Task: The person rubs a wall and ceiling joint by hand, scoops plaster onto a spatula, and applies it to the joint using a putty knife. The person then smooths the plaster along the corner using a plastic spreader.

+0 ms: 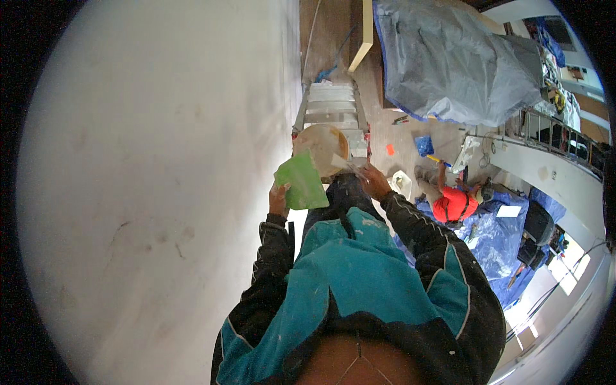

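My left hand (278, 195) grips a green flat square board (301, 181) by its left side, just left of a round bucket (316, 138). The bucket has a pale, smeared top and rests on an aluminium ladder (331, 102). My right hand (372, 179) is closed on a putty knife (348, 164) with a pale blade, held at the bucket's lower right rim, to the right of the green board.
A white wall (154, 179) fills the left. A grey plastic sheet (455, 64) covers something at the upper right. Below it, a co-worker (449, 202) in a red shirt is beside blue tarps (500, 237). A white bucket (401, 181) stands on the wooden floor (391, 135).
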`<state>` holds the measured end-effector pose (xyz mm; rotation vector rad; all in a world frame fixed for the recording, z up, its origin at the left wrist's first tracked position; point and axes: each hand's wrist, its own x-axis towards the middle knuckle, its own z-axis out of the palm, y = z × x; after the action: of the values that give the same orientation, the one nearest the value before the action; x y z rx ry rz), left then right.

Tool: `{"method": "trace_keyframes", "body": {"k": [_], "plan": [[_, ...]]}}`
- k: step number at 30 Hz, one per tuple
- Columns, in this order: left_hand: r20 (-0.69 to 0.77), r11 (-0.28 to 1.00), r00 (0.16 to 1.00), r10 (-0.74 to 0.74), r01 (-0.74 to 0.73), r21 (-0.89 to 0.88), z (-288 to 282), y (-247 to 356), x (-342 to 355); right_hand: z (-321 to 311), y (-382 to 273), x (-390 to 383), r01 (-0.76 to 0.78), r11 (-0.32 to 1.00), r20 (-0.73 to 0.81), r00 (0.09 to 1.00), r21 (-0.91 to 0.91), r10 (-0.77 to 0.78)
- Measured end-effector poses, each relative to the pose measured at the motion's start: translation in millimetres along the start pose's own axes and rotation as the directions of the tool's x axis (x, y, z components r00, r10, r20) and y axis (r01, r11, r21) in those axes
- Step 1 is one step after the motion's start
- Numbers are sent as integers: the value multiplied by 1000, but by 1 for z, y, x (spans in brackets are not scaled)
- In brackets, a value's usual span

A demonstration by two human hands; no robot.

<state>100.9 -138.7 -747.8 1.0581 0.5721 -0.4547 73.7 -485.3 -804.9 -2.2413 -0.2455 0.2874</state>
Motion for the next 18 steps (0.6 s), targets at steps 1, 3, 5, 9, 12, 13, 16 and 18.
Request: {"method": "trace_keyframes", "body": {"k": [1,3,5,9,12,13,16,18], "plan": [[-43,991,998,47,-41,129,-7,3,0,10,10,-3,-57,994,-6,998,93,58],[-82,964,992,99,-75,256,-14,8,0,19,16,-1,-76,997,-3,997,-24,76],[-151,911,986,68,0,413,-19,12,-1,26,19,8,-94,986,-1,996,-138,95],[-135,806,980,144,-37,590,-24,5,-7,22,0,86,-445,882,359,857,156,369],[-150,865,982,113,-23,500,-33,-8,-9,44,-9,111,-541,828,394,800,147,453],[-165,939,981,104,-42,340,-38,-16,-10,55,-8,117,-314,946,189,937,81,295],[-113,719,960,254,-110,686,-40,-32,-28,89,13,138,-375,924,204,902,-69,381],[-87,754,976,199,-96,650,-24,-39,-14,93,77,139,-314,938,127,935,-146,333]]}}
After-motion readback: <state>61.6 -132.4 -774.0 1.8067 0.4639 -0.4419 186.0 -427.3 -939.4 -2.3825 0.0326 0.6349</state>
